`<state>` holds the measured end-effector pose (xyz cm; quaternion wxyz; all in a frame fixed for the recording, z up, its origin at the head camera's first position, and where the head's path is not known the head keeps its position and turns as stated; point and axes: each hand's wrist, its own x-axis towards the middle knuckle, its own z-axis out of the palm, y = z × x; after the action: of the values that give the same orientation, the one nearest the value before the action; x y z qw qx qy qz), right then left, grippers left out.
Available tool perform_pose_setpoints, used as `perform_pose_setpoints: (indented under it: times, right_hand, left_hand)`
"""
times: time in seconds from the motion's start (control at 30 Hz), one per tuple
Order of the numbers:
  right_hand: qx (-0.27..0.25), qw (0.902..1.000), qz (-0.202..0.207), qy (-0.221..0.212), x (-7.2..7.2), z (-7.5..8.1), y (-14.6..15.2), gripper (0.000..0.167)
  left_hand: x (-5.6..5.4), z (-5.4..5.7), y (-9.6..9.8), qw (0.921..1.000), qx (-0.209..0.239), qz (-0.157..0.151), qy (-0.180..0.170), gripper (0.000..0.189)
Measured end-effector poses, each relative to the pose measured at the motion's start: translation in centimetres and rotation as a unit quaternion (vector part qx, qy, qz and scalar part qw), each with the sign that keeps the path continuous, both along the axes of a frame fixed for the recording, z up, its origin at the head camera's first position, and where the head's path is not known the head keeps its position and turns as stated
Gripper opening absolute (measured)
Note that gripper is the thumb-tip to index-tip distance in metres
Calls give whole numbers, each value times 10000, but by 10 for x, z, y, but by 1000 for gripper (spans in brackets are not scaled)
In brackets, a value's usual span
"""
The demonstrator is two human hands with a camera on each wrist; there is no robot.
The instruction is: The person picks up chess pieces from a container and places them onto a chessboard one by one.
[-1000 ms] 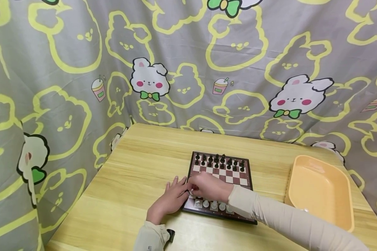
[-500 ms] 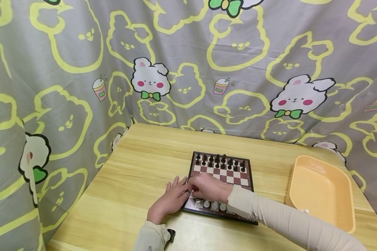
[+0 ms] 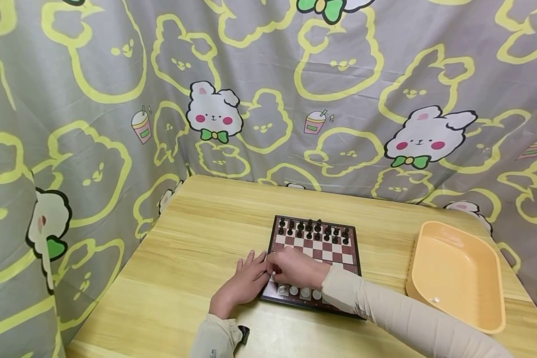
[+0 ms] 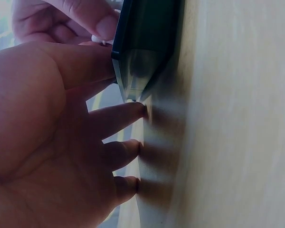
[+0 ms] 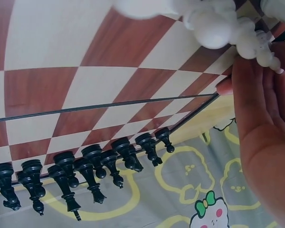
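A magnetic-style chessboard (image 3: 335, 256) with red-brown and white squares lies on the table. My right hand (image 3: 297, 268) is over its left near corner, thumb and fingers pinching a small white chess piece (image 4: 100, 40), probably a pawn, mostly hidden by the fingers. My left hand (image 3: 243, 283) has its fingers spread, with some fingertips on the table and others against the board's left edge, touching or very near the right hand. White chess pieces (image 3: 305, 292) stand along the near side, partly covered by the right hand and sleeve. Black chess pieces (image 3: 309, 228) fill two rows at the far side.
An orange-yellow plastic tray (image 3: 456, 268) stands right of the board, with a small white object (image 3: 435, 300) inside near its front left wall. The right sleeve (image 3: 398, 308) crosses in front of it. A patterned curtain (image 3: 259, 119) encloses the wooden table (image 3: 183, 238).
My right hand stays at the same corner, with its forearm shifted slightly down and left. More of the small white object in the tray shows. My left hand is still.
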<state>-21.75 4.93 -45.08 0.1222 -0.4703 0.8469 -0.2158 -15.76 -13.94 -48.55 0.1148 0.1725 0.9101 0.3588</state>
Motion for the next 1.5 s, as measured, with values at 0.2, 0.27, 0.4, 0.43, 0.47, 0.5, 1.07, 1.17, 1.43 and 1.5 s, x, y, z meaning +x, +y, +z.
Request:
perform_pose_setpoints:
  times: [0.2,0.27,0.4,0.43,0.47,0.5,1.07,1.17,1.43,1.5]
  right_hand:
    - [71,9999,-10,-114,1,1,-1,15]
    - [106,9997,-6,-201,1,2,-1,13]
    - [120,9990,9,-430,1,5,-1,9]
    - [116,9987,16,-492,0,6,-1,8]
    - [115,9985,29,-525,0,7,0,7]
    - [101,9985,34,-531,0,7,1,5]
    - [-2082,9704,-1224,49,35,42,74,11]
    - [-2283,9582,-1647,508,39,42,100,9]
    - [-2453,8975,-3488,1124,48,30,183,10]
    - [-2471,8741,-3996,1233,52,27,208,10]
  left_hand:
    - [0,0,0,10000,5,10,-19,28]
    - [0,0,0,10000,2,-2,-15,27]
    - [1,0,0,10000,-11,-7,-21,32]
    - [1,1,0,10000,-19,-10,-14,34]
    - [1,1,0,10000,-18,-15,-4,35]
    - [1,1,0,10000,-20,-26,-7,37]
    - [1,0,3,9997,34,176,-186,47]
    - [1,-1,4,9997,36,191,-178,47]
    - [1,-1,4,9996,52,180,-202,48]
    - [1,0,4,9996,59,166,-218,48]
